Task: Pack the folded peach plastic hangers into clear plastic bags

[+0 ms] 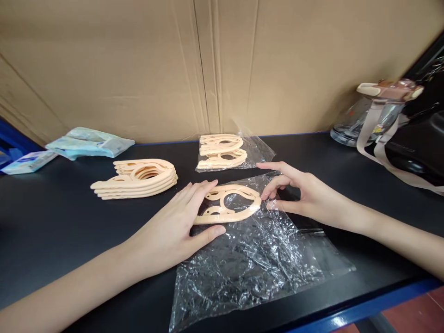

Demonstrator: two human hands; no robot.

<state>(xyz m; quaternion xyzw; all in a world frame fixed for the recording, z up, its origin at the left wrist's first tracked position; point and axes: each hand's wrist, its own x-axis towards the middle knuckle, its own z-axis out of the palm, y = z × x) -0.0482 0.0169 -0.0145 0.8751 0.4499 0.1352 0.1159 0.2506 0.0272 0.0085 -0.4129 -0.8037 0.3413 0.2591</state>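
A folded beige folding hanger (243, 215) lies at the middle of the table on or inside a clear plastic bag (243, 268); I cannot tell which. My left hand (176, 219) rests over the hanger's left end, fingers stretched out and thumb apart. At the hanger's right tip, my right hand (298, 192) has its thumb and curled fingers pinched on the bag's film, with the index finger pointing left. Left of them sits a stack of several folded hangers (138, 185). Behind my hands, more hangers (222, 150) lie in another clear bag (260, 150).
On the black table (52, 231), a light blue packet (90, 142) and a smaller white-blue packet (29, 163) lie at the back left. A clear bottle (357, 120) with a strap stands at the back right, beside a black bag (419, 143). Cardboard (138, 69) rises behind.
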